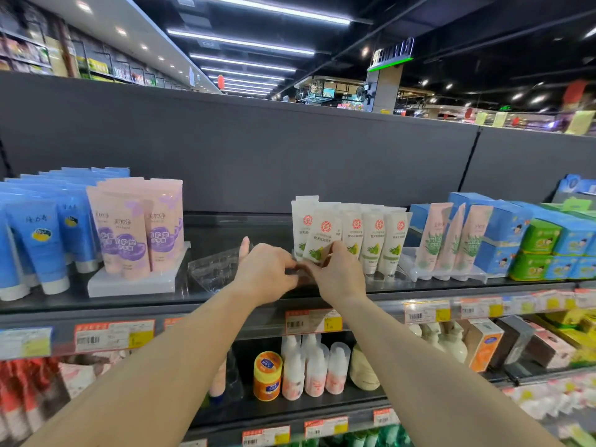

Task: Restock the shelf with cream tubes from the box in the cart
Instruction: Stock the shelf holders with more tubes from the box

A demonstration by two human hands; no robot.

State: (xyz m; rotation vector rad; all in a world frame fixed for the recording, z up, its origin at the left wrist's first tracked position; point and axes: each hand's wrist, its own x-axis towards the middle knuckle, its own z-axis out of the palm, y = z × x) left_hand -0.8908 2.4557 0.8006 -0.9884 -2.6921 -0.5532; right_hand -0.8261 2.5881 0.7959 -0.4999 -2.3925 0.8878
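Tube point(317, 245) leans tilted at the front of the white row on our shelf point(225, 298); our right hand point(335, 274) pinches it, left hand point(266, 272) curled beside, grip unclear.

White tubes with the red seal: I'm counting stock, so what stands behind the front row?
Behind the front white tubes, more flat tube tops show, one row at least. How far back they go is hidden.

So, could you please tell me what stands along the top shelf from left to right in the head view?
Blue tubes → pink and purple tubes → clear plastic wrap → left hand → right hand → white cream tubes → pink aloe tubes → blue boxes → green boxes.
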